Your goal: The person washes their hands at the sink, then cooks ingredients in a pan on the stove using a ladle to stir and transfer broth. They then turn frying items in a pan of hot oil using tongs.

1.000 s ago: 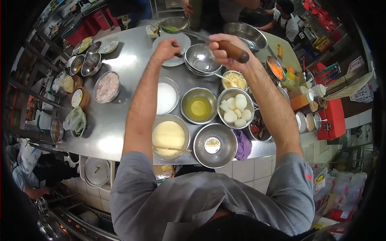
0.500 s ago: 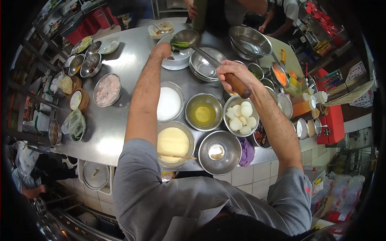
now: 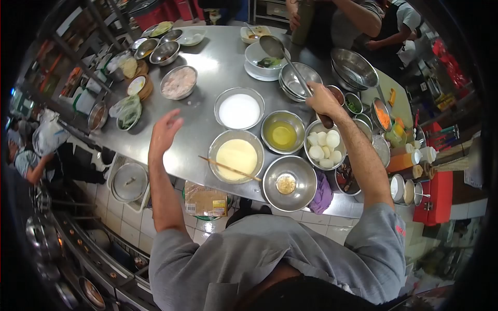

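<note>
My right hand (image 3: 324, 99) grips the handle of a metal ladle (image 3: 272, 46), whose bowl hangs over the rim of a white bowl (image 3: 251, 66) with dark greens (image 3: 268, 62) inside. My left hand (image 3: 167, 128) holds nothing, its fingers apart, over the steel table left of the bowls. Close to it are a bowl of white stuff (image 3: 239, 111) and a bowl of pale yellow liquid (image 3: 236, 155) with a wooden stick (image 3: 228, 168) across it. Below my right hand sit a bowl of clear yellow liquid (image 3: 281, 136) and one of peeled eggs (image 3: 326, 147).
A bowl of pale meat (image 3: 179, 82) and several small bowls stand at the left. Stacked metal bowls (image 3: 355, 70) are at the back right, near sauce bottles (image 3: 404, 159). A purple cloth (image 3: 321, 194) lies at the front edge. Co-workers (image 3: 358, 20) stand across the table.
My left hand has drawn back from the white bowl and opened. The greens from the ladle now lie in that bowl. The whole view has shifted.
</note>
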{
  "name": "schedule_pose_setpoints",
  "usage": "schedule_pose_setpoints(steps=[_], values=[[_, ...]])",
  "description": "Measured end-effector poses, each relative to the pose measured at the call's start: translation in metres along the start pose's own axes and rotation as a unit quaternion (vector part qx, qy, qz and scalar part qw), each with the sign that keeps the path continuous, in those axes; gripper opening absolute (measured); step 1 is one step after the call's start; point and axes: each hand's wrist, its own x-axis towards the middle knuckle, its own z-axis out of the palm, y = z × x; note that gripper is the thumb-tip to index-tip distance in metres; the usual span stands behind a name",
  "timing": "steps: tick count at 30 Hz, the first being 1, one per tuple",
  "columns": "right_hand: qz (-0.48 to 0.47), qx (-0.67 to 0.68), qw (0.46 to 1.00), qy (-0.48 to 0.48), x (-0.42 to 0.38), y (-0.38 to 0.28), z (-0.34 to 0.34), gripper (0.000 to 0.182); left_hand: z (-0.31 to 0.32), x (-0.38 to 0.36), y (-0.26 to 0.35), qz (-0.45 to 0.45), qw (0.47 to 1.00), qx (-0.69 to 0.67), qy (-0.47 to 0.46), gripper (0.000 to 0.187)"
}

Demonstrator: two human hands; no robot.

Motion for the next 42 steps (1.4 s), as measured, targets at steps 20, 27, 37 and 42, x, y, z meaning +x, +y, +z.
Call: schedule_pose_setpoints(steps=[20, 27, 37, 42], values=[[-0.085, 0.373, 0.919, -0.090, 0.007, 0.012, 0.000, 0.033, 0.167, -0.551, -0.192, -0.506, 0.662, -0.260, 0.488, 0.034], [-0.061, 0.650, 0.709, -0.266, -0.086, -0.098, -0.046, 0.022, 0.262, -0.696, -0.180, -0.683, 0.530, -0.268, 0.425, 0.034], [-0.132, 0.597, 0.568, -0.550, -0.280, -0.261, 0.037, 0.045, 0.312, -0.796, -0.125, -0.631, 0.444, -0.387, 0.505, 0.017], [-0.167, 0.493, 0.461, -0.719, -0.403, -0.341, 0.089, 0.050, 0.315, -0.850, -0.127, -0.635, 0.428, -0.387, 0.513, 0.022]])
